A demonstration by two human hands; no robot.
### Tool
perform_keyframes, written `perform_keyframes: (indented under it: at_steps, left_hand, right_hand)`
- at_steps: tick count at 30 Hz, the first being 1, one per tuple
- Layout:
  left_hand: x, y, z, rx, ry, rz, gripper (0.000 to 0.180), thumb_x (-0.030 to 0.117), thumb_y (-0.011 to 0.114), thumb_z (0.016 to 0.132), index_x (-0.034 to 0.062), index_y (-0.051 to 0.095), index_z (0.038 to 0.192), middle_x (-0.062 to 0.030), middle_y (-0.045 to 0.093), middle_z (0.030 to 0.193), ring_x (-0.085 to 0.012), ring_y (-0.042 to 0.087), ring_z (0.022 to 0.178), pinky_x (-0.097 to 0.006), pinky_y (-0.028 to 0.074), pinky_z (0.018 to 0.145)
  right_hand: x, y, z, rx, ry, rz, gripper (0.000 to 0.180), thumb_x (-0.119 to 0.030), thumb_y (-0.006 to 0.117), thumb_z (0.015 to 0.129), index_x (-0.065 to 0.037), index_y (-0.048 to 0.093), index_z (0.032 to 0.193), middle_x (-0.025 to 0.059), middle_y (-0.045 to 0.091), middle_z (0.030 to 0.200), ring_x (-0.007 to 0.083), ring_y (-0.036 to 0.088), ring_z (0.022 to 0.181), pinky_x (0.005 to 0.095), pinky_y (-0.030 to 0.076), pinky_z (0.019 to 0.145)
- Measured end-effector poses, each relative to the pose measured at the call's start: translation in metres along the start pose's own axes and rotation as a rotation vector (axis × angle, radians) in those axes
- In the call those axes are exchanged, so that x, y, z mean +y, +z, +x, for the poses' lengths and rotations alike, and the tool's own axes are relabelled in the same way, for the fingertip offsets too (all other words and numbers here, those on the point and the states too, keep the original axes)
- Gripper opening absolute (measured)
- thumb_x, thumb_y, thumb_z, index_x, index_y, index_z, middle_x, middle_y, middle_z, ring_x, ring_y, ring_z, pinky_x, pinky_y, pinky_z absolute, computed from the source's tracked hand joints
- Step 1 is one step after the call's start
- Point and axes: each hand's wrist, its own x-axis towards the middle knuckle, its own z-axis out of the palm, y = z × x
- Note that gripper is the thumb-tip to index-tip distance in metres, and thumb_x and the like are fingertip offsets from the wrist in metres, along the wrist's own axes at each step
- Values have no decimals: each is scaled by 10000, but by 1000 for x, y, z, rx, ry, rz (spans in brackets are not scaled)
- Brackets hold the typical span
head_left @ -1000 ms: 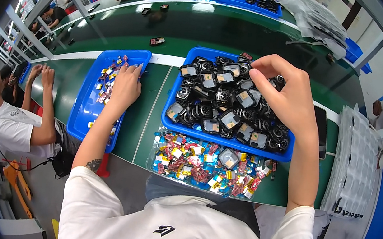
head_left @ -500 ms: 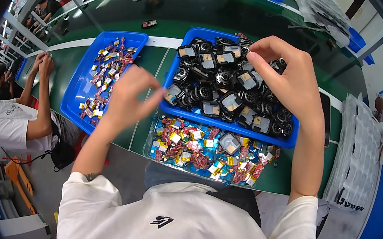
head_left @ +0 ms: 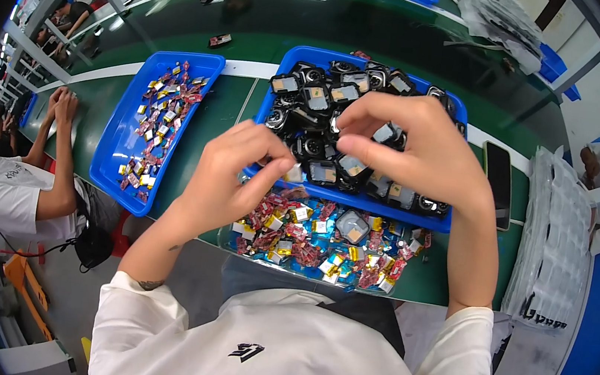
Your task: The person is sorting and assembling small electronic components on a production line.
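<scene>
My left hand (head_left: 233, 179) pinches a small white piece (head_left: 294, 175) above the front left corner of a blue tray (head_left: 358, 204). The tray is heaped with black watch casings (head_left: 311, 145), several showing grey backs. Over the middle of that heap is my right hand (head_left: 417, 149), thumb and forefinger curled close together beside a silver-edged part. What it grips, if anything, is hidden. Just in front, a clear shallow tray (head_left: 226, 237) contains red circuit boards with white and yellow batteries (head_left: 300, 214). One loose grey-backed casing (head_left: 352, 226) lies on top of them.
Left of the casings stands another blue tray (head_left: 114, 146) of boards and batteries. A phone (head_left: 496, 183) lies to the right, beside stacked clear plastic trays (head_left: 552, 241). Past a white strip runs a dark green surface (head_left: 289, 29) with a few loose parts. A co-worker (head_left: 23, 183) sits at left.
My left hand has moved right to the front left corner of the casing tray, where a white piece shows at its fingertips. My right hand has come down and left over the heap.
</scene>
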Motion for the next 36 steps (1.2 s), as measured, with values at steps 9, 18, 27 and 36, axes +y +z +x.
perform_keyframes:
  at_steps: [9, 18, 27, 36]
  left_hand:
    - [28, 12, 82, 113, -148, -686, 157, 106, 591, 887, -49, 614, 875, -69, 643, 765, -94, 610, 690, -210, 483, 619]
    - [17, 9, 93, 104, -127, -742, 177, 111, 646, 841, -17, 595, 952, -52, 641, 838, -96, 599, 767, -218, 461, 685]
    - [16, 10, 93, -61, -16, -635, 508, 15, 723, 705, 4, 514, 1168, -31, 652, 742, -87, 604, 745, -236, 450, 743]
    - [21, 3, 90, -98, -9, -800, 574, -2, 711, 702, 26, 479, 1226, -24, 621, 716, -79, 599, 742, -237, 443, 750]
  right_hand:
    - [-18, -20, -4, 202, 120, 359, 228, -136, 725, 754, -11, 632, 919, 53, 666, 760, 94, 629, 699, 225, 481, 618]
    - [-14, -30, -8, 369, 94, 392, 197, -6, 669, 758, 18, 631, 949, 66, 647, 864, 111, 631, 792, 235, 523, 719]
    - [-11, -22, -5, 307, 27, 511, 261, 26, 662, 768, 35, 601, 1022, 92, 631, 965, 115, 619, 828, 245, 521, 746]
    - [-8, -21, -3, 308, -56, 635, 228, 58, 659, 768, 41, 605, 989, 93, 627, 921, 137, 633, 826, 260, 533, 756]
